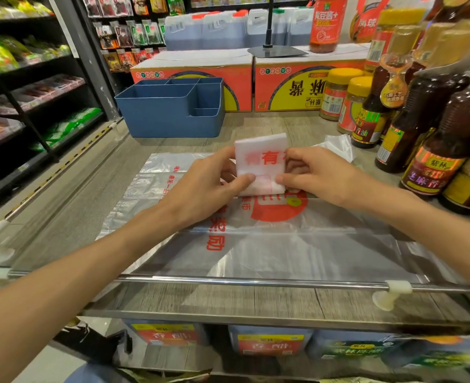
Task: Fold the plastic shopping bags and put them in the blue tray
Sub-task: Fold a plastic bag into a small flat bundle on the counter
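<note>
A folded white plastic bag (261, 153) with red print forms a small thick rectangle, held between both hands above the counter. My left hand (206, 186) pinches its left side, thumb on the lower front. My right hand (316, 175) pinches the right side the same way. Under them a flat clear bag (269, 244) with red lettering lies spread on the wooden counter. The blue tray (170, 117), with several compartments, stands at the back left of the counter, beyond the hands. I see nothing inside it.
Dark sauce bottles (435, 150) and yellow-capped jars (336, 95) crowd the right side. Red and yellow cartons (305, 87) stand behind the tray. A crumpled clear bag (336, 145) lies near the bottles. A metal rail (256, 280) runs along the counter's front edge. Shelves line the aisle at left.
</note>
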